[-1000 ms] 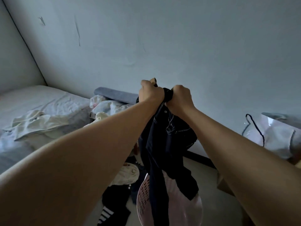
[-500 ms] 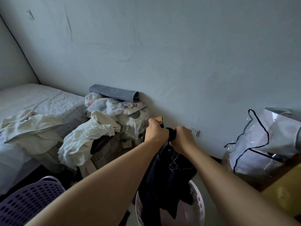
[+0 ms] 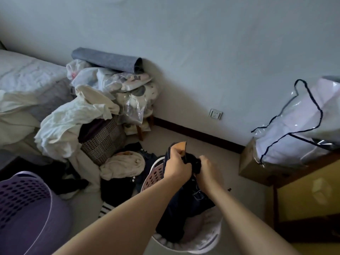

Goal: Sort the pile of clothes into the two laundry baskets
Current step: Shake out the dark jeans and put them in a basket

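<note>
Both hands, left hand [image 3: 177, 167] and right hand [image 3: 207, 167], have lowered the jeans [image 3: 185, 205] from chest height; each grip clutches the waistband, legs already inside the pink basket [image 3: 156, 172]. Release seems near.

Bed [image 3: 27, 80] occupied the upper left of the frame, along the wall. Woven hamper [image 3: 104, 140] stood just right of the bed, a crumpled sheet [image 3: 70, 122] draped over its left rim. Behind the hamper, bagged bundles [image 3: 128, 92] were stacked against the wall, a rolled mat [image 3: 108, 60] lying on top. Pile of clothes [image 3: 125, 168] lay on the floor in front of the hamper, at centre frame. Perforated basket [image 3: 24, 208] sat at lower left. Second basket [image 3: 202, 242] sat at lower centre, right of the pile; jeans [image 3: 184, 205], gripped by left hand [image 3: 177, 167] and right hand [image 3: 207, 169], hung into it. Wall socket [image 3: 215, 114] was at centre right. Zipped storage bag [image 3: 303, 126] rested on a box [image 3: 257, 168] at right.
</note>
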{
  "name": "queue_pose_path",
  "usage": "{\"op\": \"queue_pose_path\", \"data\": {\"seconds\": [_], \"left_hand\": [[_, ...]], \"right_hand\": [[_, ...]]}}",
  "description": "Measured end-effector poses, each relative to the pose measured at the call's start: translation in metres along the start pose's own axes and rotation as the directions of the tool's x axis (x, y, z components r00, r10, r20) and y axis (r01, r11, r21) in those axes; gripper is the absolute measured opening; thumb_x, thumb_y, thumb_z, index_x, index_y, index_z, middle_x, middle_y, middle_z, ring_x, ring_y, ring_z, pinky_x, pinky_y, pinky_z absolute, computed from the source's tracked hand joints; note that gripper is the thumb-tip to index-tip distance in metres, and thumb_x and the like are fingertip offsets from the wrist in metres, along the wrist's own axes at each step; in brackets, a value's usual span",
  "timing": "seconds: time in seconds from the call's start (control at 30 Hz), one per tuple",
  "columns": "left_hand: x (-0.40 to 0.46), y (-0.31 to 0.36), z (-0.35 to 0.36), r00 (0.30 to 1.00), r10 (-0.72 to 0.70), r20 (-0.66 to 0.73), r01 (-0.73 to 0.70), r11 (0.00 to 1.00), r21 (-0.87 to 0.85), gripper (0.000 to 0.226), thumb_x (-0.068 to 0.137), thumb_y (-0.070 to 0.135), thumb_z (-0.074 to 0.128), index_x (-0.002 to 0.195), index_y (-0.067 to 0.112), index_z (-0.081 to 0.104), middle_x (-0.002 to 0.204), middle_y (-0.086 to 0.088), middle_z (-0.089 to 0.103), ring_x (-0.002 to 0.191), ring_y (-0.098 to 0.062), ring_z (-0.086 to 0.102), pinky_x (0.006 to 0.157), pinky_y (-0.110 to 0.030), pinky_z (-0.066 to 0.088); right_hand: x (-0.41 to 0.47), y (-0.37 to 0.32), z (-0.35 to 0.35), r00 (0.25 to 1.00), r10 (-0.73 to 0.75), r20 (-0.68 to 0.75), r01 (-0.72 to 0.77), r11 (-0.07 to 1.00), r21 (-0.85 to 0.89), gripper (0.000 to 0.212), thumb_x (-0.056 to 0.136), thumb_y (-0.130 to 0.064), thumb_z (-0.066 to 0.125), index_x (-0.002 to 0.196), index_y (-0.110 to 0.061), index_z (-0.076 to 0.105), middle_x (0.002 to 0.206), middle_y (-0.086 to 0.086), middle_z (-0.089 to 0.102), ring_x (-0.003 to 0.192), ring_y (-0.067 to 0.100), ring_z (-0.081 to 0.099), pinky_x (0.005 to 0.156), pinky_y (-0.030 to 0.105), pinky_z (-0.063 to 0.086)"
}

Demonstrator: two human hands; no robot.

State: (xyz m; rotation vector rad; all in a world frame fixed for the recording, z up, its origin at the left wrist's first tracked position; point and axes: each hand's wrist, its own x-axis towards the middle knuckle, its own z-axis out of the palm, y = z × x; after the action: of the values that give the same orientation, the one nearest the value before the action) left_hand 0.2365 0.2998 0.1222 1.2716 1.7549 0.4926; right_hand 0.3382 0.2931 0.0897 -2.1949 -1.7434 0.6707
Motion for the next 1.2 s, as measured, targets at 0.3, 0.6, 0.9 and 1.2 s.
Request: {"op": "queue_pose_path", "data": {"seconds": [0.3, 0.6, 0.9, 1.2], "left_hand": [[0.036, -0.105, 0.048, 0.957, -0.186, 0.221, 0.135, 0.965, 0.226, 0.073, 0.086, 0.017, 0.057, 0.149, 0.023, 0.02, 0.131, -0.01, 0.056, 0.115, -0.028, 0.057, 0.084, -0.031, 0.046], [0.022, -0.118, 0.027, 0.963, -0.218, 0.16, 0.179, 0.957, 0.227, 0.06, 0.087, 0.023, 0.063, 0.141, 0.019, 0.037, 0.133, -0.006, 0.054, 0.123, -0.023, 0.051, 0.095, -0.026, 0.042], [-0.031, -0.16, -0.049, 0.952, -0.305, -0.006, 0.305, 0.951, 0.056, 0.052, 0.085, 0.023, 0.062, 0.134, 0.016, 0.044, 0.125, -0.009, 0.059, 0.115, -0.025, 0.056, 0.094, -0.033, 0.049], [-0.09, -0.273, -0.134, 0.878, -0.457, -0.141, 0.441, 0.888, -0.127, 0.062, 0.084, 0.022, 0.064, 0.14, 0.019, 0.038, 0.128, -0.009, 0.057, 0.118, -0.024, 0.056, 0.097, -0.032, 0.048]], "right_hand": [[0.006, 0.042, 0.102, 0.929, 0.107, 0.353, -0.053, 0.986, -0.157, 0.071, 0.085, -0.027, 0.059, 0.144, -0.015, 0.021, 0.149, 0.018, 0.028, 0.137, 0.036, 0.03, 0.106, 0.045, 0.036], [-0.008, 0.019, 0.099, 0.925, 0.037, 0.378, 0.03, 0.985, -0.17, 0.072, 0.083, -0.033, 0.064, 0.142, -0.014, 0.027, 0.144, 0.016, 0.034, 0.134, 0.035, 0.033, 0.106, 0.048, 0.037], [-0.057, -0.068, 0.109, 0.876, -0.135, 0.463, 0.242, 0.954, -0.178, 0.06, 0.086, -0.028, 0.06, 0.137, -0.013, 0.031, 0.137, 0.014, 0.036, 0.128, 0.032, 0.038, 0.1, 0.041, 0.039], [-0.134, -0.16, 0.189, 0.75, -0.313, 0.582, 0.483, 0.861, -0.159, 0.065, 0.088, -0.028, 0.061, 0.14, -0.01, 0.027, 0.14, 0.015, 0.034, 0.129, 0.031, 0.039, 0.103, 0.037, 0.038]]}}
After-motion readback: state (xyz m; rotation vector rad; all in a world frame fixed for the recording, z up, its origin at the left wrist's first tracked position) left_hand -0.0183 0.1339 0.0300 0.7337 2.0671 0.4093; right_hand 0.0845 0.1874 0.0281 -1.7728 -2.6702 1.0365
